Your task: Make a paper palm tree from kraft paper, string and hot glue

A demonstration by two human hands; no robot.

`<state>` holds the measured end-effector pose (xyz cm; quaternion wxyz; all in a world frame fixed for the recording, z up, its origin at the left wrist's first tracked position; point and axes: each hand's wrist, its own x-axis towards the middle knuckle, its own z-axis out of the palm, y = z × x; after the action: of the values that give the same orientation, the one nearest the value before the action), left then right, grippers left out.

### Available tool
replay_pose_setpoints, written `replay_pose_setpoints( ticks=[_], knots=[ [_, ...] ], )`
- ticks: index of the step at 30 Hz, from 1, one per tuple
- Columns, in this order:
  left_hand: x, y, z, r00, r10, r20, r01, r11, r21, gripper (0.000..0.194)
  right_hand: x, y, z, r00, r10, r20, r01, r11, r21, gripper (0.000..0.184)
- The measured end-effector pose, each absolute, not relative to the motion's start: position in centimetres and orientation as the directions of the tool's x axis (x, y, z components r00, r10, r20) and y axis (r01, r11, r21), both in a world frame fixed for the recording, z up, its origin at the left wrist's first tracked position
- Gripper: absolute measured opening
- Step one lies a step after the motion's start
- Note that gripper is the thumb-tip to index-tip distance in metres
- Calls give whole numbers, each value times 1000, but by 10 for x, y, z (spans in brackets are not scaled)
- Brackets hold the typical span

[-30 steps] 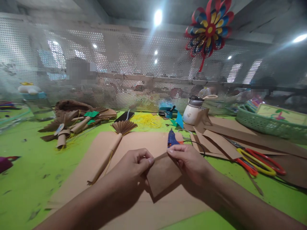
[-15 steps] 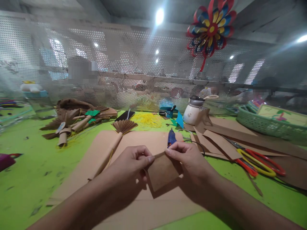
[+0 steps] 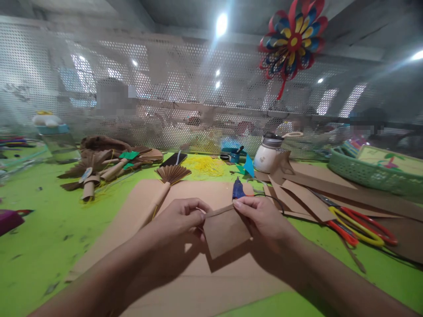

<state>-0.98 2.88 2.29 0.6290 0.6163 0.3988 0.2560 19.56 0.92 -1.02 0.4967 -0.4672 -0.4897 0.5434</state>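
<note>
Between my two hands is a small piece of brown kraft paper (image 3: 226,231), with a narrow fold along its top edge. My left hand (image 3: 185,220) pinches its upper left corner. At the upper right corner, my right hand (image 3: 261,215) grips it between thumb and fingers. Under the paper lies a large tan cardboard sheet (image 3: 211,286). Just beyond my right fingers rests a blue glue gun (image 3: 237,189). Left of my left hand, a rolled paper stick with a pleated fan top (image 3: 172,174) lies on the cardboard.
Scissors with red and yellow handles (image 3: 360,226) lie at right among brown paper sheets (image 3: 307,198). Behind stand a white jar (image 3: 266,156) and a green basket (image 3: 373,169). Yellow shreds (image 3: 206,166) lie at the back. Paper bundles (image 3: 89,176) and a clear container (image 3: 59,145) are at left.
The paper's top edge now shows a narrow folded strip. My left fingers have shifted slightly left and away from the edge's middle; my right hand keeps its pinch.
</note>
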Motion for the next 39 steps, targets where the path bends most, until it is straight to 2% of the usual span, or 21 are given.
replay_pose_setpoints(
  ticks=[6,9,11,13,15,18,20,22,26,30,32,35,39],
  knots=[
    [-11,34,18,525,844,-109,220,-11,975,24,192,5,-5,-111,993,-46,-118,-60,-991,32],
    [-9,35,18,518,853,-65,252,-79,964,20,191,3,1,-96,995,-29,-37,-32,-999,26],
    [-8,34,19,509,859,-53,301,-120,946,18,192,2,6,-76,994,83,122,92,-988,16],
    [-8,32,22,491,870,38,364,-244,899,16,195,0,13,-113,953,283,326,304,-895,7],
    [-8,29,25,482,838,258,413,-476,776,13,199,-3,20,-212,852,479,459,519,-721,8],
    [-11,24,27,513,613,601,397,-790,468,14,205,-11,30,-328,689,646,518,704,-486,12],
    [-12,22,29,538,454,710,352,-887,300,13,209,-16,38,-384,610,692,546,755,-362,13],
    [-12,20,30,557,354,752,331,-924,190,11,212,-20,47,-443,560,700,582,774,-251,13],
    [-11,15,31,604,245,758,371,-929,5,10,216,-31,61,-599,516,612,643,766,-17,15],
    [-5,4,24,744,211,634,334,-939,-81,17,218,-46,50,-707,512,489,637,760,126,22],
    [-1,-2,17,807,264,529,345,-937,-59,19,219,-54,33,-717,536,446,642,756,126,26],
    [4,-11,9,837,385,390,398,-916,49,16,218,-63,5,-675,616,406,689,724,49,30],
    [9,-16,6,856,405,320,391,-914,111,17,214,-69,-15,-602,690,402,726,682,-84,27]
  ],
)
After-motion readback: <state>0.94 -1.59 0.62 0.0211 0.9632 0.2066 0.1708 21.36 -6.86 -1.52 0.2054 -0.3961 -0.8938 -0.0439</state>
